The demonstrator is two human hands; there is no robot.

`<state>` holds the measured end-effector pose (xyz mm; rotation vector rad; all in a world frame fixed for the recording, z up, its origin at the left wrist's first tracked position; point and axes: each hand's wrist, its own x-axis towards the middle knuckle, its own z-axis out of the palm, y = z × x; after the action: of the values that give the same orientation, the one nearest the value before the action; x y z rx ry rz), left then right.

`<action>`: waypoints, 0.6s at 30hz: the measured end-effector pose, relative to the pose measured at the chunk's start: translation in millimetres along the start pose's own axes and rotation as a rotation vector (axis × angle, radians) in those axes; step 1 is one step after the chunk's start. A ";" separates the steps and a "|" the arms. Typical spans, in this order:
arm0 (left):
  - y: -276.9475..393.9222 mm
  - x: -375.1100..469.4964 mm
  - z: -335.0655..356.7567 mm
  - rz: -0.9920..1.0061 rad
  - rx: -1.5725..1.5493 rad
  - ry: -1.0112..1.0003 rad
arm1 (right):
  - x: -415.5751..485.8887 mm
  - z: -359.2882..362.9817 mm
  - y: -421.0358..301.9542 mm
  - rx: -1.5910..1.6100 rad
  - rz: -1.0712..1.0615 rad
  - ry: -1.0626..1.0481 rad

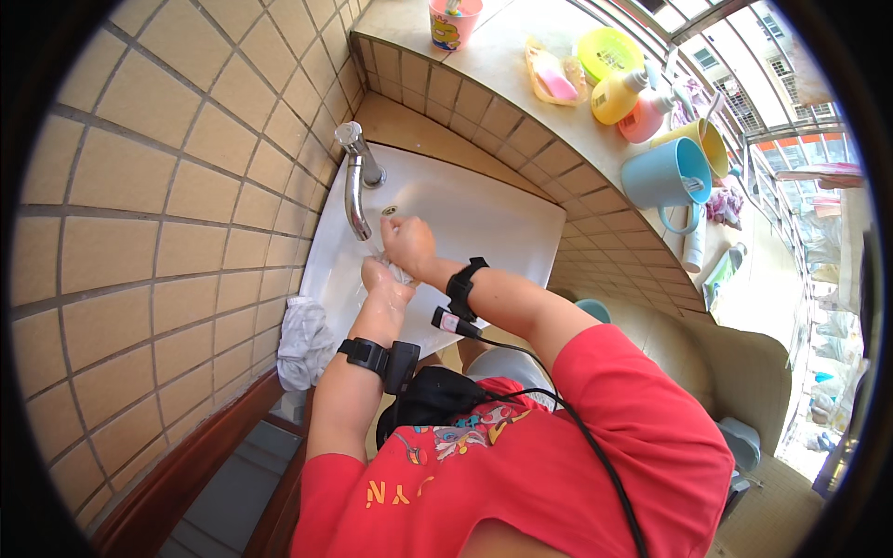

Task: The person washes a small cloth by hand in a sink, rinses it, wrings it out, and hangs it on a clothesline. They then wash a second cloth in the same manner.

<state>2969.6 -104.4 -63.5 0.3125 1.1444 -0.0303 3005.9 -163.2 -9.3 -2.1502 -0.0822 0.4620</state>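
Over the white sink basin [481, 215], both hands are close together at a small wet white cloth [398, 272]. My left hand [379, 276], wet and turned partly palm up, is closed around the cloth's lower side. Above and to its right, my right hand [410, 243] is curled in a fist at the cloth's upper edge; its fingertips are hidden. The chrome faucet [356, 188] has its spout just above the hands, with water visible below it. A second white cloth [304, 343] with grey marks hangs over the basin's left edge.
A tiled ledge [502, 84] curves along the right, bearing a pink cup [453, 26], pink soap [557, 82], pump bottles [614, 96], a blue mug [656, 174] and a tube [724, 272]. Tiled wall [139, 244] stands close at left. A black cable [593, 446] crosses the red shirt.
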 end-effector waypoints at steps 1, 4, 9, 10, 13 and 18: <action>-0.2 -0.9 -1.9 -0.033 -0.008 -0.029 | 1.9 0.7 2.1 0.010 -0.027 0.052; 6.5 -3.5 -9.3 0.112 0.205 -0.056 | -6.2 11.0 10.4 -0.077 -0.050 -0.070; 12.3 -10.1 -12.3 -0.018 0.056 0.117 | 26.3 19.2 27.2 -0.064 0.066 -0.138; 16.3 -11.3 -14.5 -0.001 0.037 0.084 | 30.8 22.5 31.3 -0.064 0.077 -0.163; 29.6 -11.6 -25.8 0.007 0.054 0.011 | 32.9 28.1 43.5 0.231 0.300 -0.320; 47.5 2.3 -43.2 0.052 -0.026 -0.121 | 18.1 16.1 59.1 0.636 0.490 -0.728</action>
<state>2940.8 -47.5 -70.8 0.3134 1.0156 0.0114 3010.3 -181.3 -70.4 -1.2812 0.1722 1.3417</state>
